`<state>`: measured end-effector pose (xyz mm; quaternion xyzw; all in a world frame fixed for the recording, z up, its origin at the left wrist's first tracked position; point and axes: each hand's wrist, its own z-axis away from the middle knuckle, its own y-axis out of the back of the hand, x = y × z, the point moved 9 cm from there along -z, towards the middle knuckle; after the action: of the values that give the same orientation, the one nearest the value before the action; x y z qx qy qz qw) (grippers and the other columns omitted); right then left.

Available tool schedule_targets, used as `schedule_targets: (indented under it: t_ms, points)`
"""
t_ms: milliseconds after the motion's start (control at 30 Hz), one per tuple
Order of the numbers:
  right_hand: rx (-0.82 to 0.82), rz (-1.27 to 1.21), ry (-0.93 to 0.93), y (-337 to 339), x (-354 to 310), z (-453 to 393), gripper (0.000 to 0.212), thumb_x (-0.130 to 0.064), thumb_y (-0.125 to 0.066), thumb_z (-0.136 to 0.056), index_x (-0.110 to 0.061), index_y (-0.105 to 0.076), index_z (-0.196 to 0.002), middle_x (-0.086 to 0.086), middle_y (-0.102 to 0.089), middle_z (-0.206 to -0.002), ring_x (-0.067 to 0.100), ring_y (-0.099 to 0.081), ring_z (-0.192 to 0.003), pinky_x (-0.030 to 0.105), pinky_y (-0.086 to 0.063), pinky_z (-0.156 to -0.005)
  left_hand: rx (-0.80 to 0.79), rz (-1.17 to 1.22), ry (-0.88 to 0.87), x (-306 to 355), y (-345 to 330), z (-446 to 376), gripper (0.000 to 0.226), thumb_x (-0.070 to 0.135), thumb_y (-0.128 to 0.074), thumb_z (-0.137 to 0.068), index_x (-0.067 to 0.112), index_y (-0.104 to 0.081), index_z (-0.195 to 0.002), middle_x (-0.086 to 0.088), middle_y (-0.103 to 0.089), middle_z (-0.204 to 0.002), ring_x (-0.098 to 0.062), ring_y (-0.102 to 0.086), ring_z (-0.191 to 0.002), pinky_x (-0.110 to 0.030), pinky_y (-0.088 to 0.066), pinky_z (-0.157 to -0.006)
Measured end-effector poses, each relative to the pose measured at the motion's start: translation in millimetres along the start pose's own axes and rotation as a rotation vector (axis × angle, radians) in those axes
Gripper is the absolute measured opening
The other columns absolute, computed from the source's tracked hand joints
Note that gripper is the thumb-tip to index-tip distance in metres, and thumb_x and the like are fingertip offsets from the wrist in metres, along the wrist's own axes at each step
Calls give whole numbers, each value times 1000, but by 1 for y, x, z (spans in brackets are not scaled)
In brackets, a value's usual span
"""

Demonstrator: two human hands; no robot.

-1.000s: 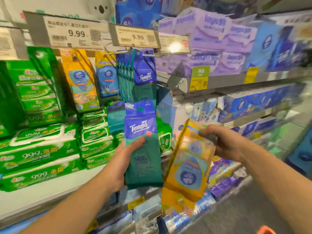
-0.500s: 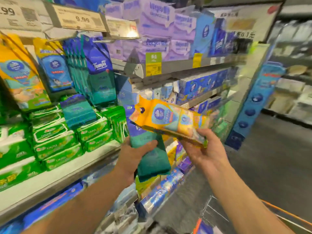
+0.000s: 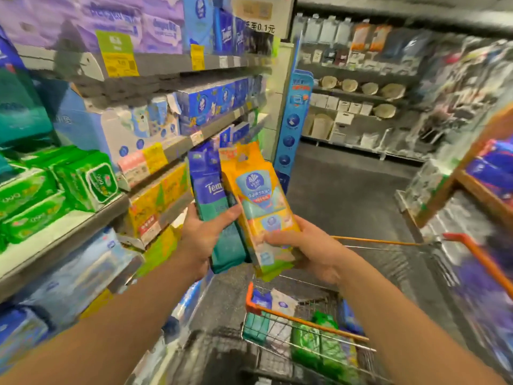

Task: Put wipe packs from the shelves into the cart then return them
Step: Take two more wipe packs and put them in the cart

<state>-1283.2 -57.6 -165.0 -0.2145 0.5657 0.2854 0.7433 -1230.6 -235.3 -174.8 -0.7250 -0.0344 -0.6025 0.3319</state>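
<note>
Her left hand (image 3: 200, 237) grips a blue-and-teal soft plastic wipe pack (image 3: 219, 218); the right hand (image 3: 308, 248) clasps an orange-and-yellow foil wipe pack (image 3: 263, 212) — both upright above the orange-rimmed wire cart (image 3: 305, 323); best lower them flat beside the packs already inside — not drop them.

In my left hand (image 3: 200, 238) I see a blue-and-teal wipe pack (image 3: 219, 207) in smooth plastic film with a soft sheen. My right hand (image 3: 306, 250) holds an orange wipe pack (image 3: 261, 209), the same slick film, glossier where light catches it. Below, the cart (image 3: 319, 333) is thin bare metal wire with an orange plastic rim. The green packs (image 3: 83, 180) on the shelf (image 3: 69, 232) look like shiny plastic wrap; the shelf itself seems matt grey painted metal. The floor (image 3: 347, 190) looks dark, matt and slightly rough.
</note>
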Motion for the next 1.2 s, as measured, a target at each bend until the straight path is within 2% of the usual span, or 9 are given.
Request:
schedule_targets:
  t_ms: [67,167,267,367,467,600,767,1067,1200]
  points:
    - [104,-57,-1,24,14,11,57,-34,-79,-79,-17,-58,-129,10,-74,-112,29,-73,-93,44,-60,-79,-70,6,38,-20,-30,7,76,21,-92,-58,6,-56,-124,-14,-75,-107,-27,-75,-86,-40,-61,-65]
    - [195,-162,24,60,32,33,33,-28,-68,-90,-18,-63,-121,8,-76,-103,26,-73,-80,37,-61,-66,-170,-17,103,-51,-70,19,65,18,-82,-65,6,-59,-125,-16,-74,-110,-26,-74,-84,-37,-60,-64]
    - [334,-266,-4,115,64,53,8,-23,-61,-92,-17,-66,-91,-1,-71,-71,14,-67,-54,25,-55,-49,-170,16,270,-100,-78,16,61,32,-81,-69,14,-62,-125,-15,-73,-114,-29,-74,-90,-44,-60,-69]
    - [501,-384,-128,170,108,68,19,-35,-58,-88,-19,-68,-86,-1,-68,-71,16,-64,-53,29,-57,-56,-191,-3,512,-153,-77,21,86,58,-83,-63,16,-58,-134,-19,-66,-128,-39,-68,-107,-53,-58,-78]
    - [663,-329,-153,215,144,73,56,-71,-49,-85,-27,-73,-112,-1,-77,-95,22,-73,-80,42,-60,-76,-194,17,655,-197,-77,29,53,58,-54,-88,14,-73,-111,-14,-75,-104,-32,-74,-83,-45,-62,-67]
    - [699,-366,-193,235,194,68,61,-71,-36,-93,-26,-73,-113,8,-76,-107,34,-71,-99,63,-53,-89,-125,58,723,-243,-70,34,53,57,-42,-94,18,-79,-95,-10,-76,-97,-27,-74,-79,-43,-61,-74]
    - [638,-327,-285,245,254,42,56,-67,-33,-97,-32,-69,-118,3,-77,-107,27,-74,-97,56,-56,-89,-54,-24,804,-291,-70,33,57,62,-40,-93,18,-71,-114,-14,-73,-113,-33,-71,-93,-50,-51,-93]
    - [541,-449,-417,270,316,-29,70,-84,-39,-78,-34,-72,-114,1,-77,-107,25,-73,-100,54,-55,-92,175,-44,853,-343,-66,3,61,60,-38,-94,22,-83,-81,-9,-78,-98,-27,-76,-80,-41,-60,-72]
    - [412,-455,-437,261,332,-55,51,-71,-53,-86,-32,-67,-115,-3,-74,-115,22,-71,-103,53,-56,-91,228,-48,857,-362,-54,-8,56,58,-40,-92,24,-83,-82,-7,-78,-96,-25,-76,-78,-38,-62,-64]
